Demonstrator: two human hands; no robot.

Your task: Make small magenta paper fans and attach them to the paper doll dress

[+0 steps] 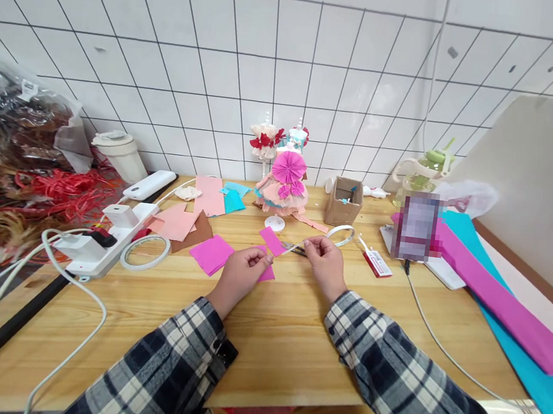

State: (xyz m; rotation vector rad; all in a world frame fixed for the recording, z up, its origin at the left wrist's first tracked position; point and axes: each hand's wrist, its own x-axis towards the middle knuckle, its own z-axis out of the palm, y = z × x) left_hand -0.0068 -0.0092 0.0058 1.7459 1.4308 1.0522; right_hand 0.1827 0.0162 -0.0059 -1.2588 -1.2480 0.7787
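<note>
Looks like fiddly stuff. Pale strip (294, 247) strung between two pinches over the table (277, 361) — thin, slanted, easy to mess up. Biggest worry: twisting or curling back on itself, most likely from an uneven pull. If sticky (can't tell from this angle), could also grab a fingertip or the wrong bit of paper. Might snap too, from too hard a tug.

Another risk: nudging the loose pink slip (271, 240) just beyond the left hand (243, 271), or creasing the pink piece (268, 274) right by those fingertips, simply from working so close. Same deal with the pink sheets (210, 254) on the far left side of that hand — could get knocked skewed by a careless wrist. Also something dark and slim (297, 250) beside the right hand (324, 260), maybe scissors, too small to be sure. Worth watching for a snag there.

As for positions: strip in the gap between the hands, higher end at the right fingertips, lower end at or very near the left ones. Right hand closed down narrow, thumb and finger pinching the strip. Left hand in a similar tight pinch, apparently on the other end; can't tell whether also gripping the pink piece. White roll (342, 228) just past the right hand, well clear of the strip.
</note>
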